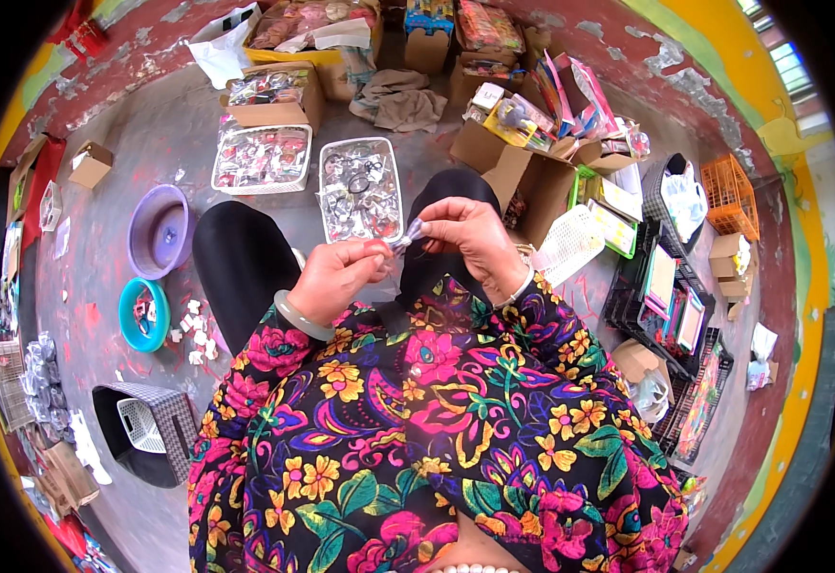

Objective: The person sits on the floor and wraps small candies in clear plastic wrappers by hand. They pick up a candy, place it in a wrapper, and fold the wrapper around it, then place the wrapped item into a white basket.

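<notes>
At the centre of the frame, the left hand [331, 279] and the right hand [480, 246] meet over a small, shiny, crinkled piece of clear plastic with a lilac tint [409, 235]. Each hand pinches it between thumb and fingertips, the right at its upper end, the left at its lower one; what it contains, if anything, is too small to tell. A red spot shows at the left fingertips, and I cannot say whether it is part of the item.

Film this thin probably slips and creases easily, so a light pinch close to the edge, with one hand steadying and the other working, should serve better than pulling both ways. Turning the piece toward the light would help in finding its edge.

Just above the hands stands a white rectangular plastic basket [360, 191] of small clear packets, some with dark rings. Working over its near rim would let a dropped piece land among them. A second white plastic basket of packets [262, 159] stands to its upper left.

Further out, a round purple plastic basin [184, 239] and a round teal plastic basin [160, 334] sit at the left, with small white pieces [196, 329] scattered beside the teal one.
</notes>
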